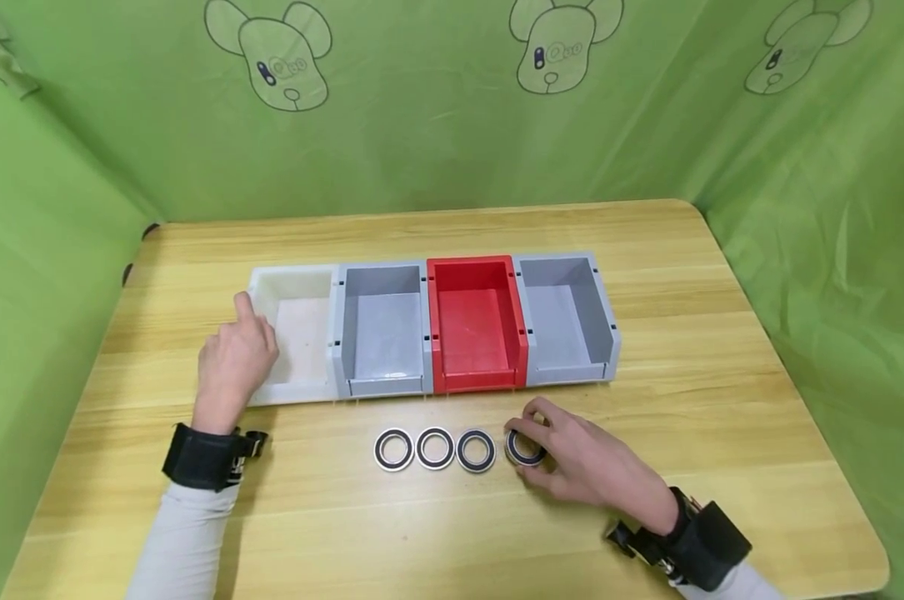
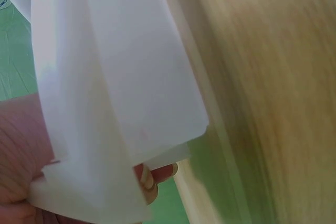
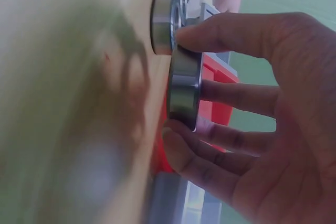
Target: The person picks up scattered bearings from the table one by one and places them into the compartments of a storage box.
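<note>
My right hand (image 1: 582, 458) pinches a ball bearing (image 3: 185, 90) between thumb and fingertips, just above the table at the right end of a row. Left of it lie three similar flat bearings: a left one (image 1: 380, 450), a middle one (image 1: 422, 448) and a right one (image 1: 462, 451), steel rings with dark seals. My left hand (image 1: 236, 357) grips the left wall of the white bin (image 1: 305, 346). In the left wrist view its fingertips (image 2: 149, 184) show past the edge of the white wall.
Right of the white bin, joined in a line, stand a grey bin (image 1: 387, 337), a red bin (image 1: 474, 333) and another grey bin (image 1: 560, 329), with their low fronts toward me. The wooden table (image 1: 691, 333) is enclosed by green cloth (image 1: 422, 150) at the back and sides.
</note>
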{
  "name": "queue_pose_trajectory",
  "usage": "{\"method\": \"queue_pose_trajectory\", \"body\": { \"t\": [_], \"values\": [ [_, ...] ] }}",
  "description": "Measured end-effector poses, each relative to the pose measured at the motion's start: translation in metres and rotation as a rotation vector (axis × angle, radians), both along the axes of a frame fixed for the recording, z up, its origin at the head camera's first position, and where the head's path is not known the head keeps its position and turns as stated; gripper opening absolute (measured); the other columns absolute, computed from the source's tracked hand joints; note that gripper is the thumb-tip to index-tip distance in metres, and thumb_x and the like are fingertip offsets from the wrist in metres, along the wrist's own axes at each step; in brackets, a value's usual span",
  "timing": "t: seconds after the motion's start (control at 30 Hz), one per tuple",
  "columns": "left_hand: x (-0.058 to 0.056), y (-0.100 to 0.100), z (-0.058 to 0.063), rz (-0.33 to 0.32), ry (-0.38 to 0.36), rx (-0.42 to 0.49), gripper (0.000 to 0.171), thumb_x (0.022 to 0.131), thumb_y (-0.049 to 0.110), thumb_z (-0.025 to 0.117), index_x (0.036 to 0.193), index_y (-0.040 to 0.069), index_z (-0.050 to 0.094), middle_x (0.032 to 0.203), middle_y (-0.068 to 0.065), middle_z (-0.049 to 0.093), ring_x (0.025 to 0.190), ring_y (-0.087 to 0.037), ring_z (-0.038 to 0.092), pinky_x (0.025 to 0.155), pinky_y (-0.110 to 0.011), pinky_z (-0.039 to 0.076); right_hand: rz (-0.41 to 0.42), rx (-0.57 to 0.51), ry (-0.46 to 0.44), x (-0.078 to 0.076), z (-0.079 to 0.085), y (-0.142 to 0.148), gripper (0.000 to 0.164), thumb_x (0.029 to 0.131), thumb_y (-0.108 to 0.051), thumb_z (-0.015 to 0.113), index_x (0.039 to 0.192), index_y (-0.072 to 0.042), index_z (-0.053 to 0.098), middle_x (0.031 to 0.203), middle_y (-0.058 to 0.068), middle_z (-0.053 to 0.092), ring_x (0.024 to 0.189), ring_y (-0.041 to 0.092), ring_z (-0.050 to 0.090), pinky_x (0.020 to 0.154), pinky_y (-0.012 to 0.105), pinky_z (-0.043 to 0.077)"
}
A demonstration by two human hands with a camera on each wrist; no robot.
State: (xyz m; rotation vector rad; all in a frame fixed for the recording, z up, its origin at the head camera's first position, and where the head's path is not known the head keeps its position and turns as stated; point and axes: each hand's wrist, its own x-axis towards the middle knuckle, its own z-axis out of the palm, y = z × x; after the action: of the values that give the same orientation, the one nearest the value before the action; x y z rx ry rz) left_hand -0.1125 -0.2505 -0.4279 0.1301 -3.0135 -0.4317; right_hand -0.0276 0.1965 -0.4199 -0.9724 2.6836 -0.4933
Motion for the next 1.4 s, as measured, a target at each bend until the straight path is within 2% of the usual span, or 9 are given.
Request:
{"method": "queue_pose_trajectory", "body": {
  "t": [0.2,0.43,0.6,0.7,0.93,1.1,1.4],
  "values": [
    [0.001,0.0,0.0,0.002,0.009,-0.002,0.031,0.105,0.016,0.035,0.124,-0.01,0.035,0.051,-0.007,0.04,0.038,-0.024,0.041,0.034,-0.03,0.026,-0.015,0.012,0.038,-0.007,0.01,0.005,0.05,0.085,-0.028,0.083,0.129,-0.011,0.067,0.114,0.005,0.06,0.087,0.01,0.058,0.079,0.029,0.059],
    [0.001,0.0,0.0,-0.014,0.047,-0.008,0.031,0.105,0.014,0.038,0.123,-0.011,0.037,0.05,-0.005,0.038,0.037,-0.023,0.039,0.035,-0.029,0.025,-0.054,-0.039,0.116,-0.019,0.024,0.012,0.054,0.085,-0.03,0.083,0.131,-0.008,0.066,0.115,0.009,0.059,0.075,0.009,0.059,0.065,0.017,0.052],
    [0.001,-0.001,0.001,-0.012,0.043,-0.01,0.031,0.105,0.013,0.037,0.124,-0.011,0.037,0.05,-0.004,0.038,0.037,-0.023,0.039,0.034,-0.029,0.025,-0.063,-0.071,0.187,-0.033,0.038,0.015,0.052,0.084,-0.025,0.083,0.13,-0.007,0.066,0.116,0.014,0.06,0.065,0.008,0.054,0.053,0.014,0.044],
    [0.001,0.0,0.002,-0.013,0.041,-0.004,0.031,0.105,0.014,0.037,0.124,-0.012,0.037,0.05,-0.005,0.038,0.037,-0.022,0.039,0.034,-0.029,0.025,-0.082,-0.065,0.225,-0.042,0.05,0.018,0.051,0.084,-0.022,0.082,0.13,-0.007,0.066,0.116,0.017,0.059,0.064,0.01,0.052,0.052,0.017,0.043],
    [0.0,0.001,0.001,-0.011,0.045,0.003,0.03,0.104,0.014,0.037,0.121,-0.011,0.038,0.05,-0.005,0.038,0.037,-0.024,0.04,0.034,-0.03,0.025,-0.121,-0.084,0.295,-0.066,0.07,0.026,0.047,0.084,-0.022,0.082,0.126,-0.005,0.068,0.115,0.019,0.058,0.072,0.019,0.06,0.06,0.028,0.053],
    [-0.001,0.001,0.0,0.002,0.043,0.006,0.029,0.104,0.013,0.037,0.12,-0.012,0.038,0.05,-0.005,0.037,0.037,-0.024,0.04,0.035,-0.03,0.025,-0.138,-0.088,0.276,-0.087,0.072,0.029,0.044,0.086,-0.022,0.08,0.124,-0.003,0.068,0.115,0.02,0.059,0.074,0.022,0.06,0.066,0.034,0.053],
    [0.001,0.001,-0.002,-0.006,0.068,0.002,0.028,0.104,0.014,0.037,0.118,-0.011,0.038,0.049,-0.006,0.037,0.036,-0.025,0.04,0.034,-0.031,0.026,-0.152,0.019,0.191,-0.114,0.063,0.027,0.047,0.091,-0.022,0.075,0.131,0.002,0.063,0.123,0.023,0.057,0.089,0.028,0.063,0.075,0.04,0.056]
  ]
}}
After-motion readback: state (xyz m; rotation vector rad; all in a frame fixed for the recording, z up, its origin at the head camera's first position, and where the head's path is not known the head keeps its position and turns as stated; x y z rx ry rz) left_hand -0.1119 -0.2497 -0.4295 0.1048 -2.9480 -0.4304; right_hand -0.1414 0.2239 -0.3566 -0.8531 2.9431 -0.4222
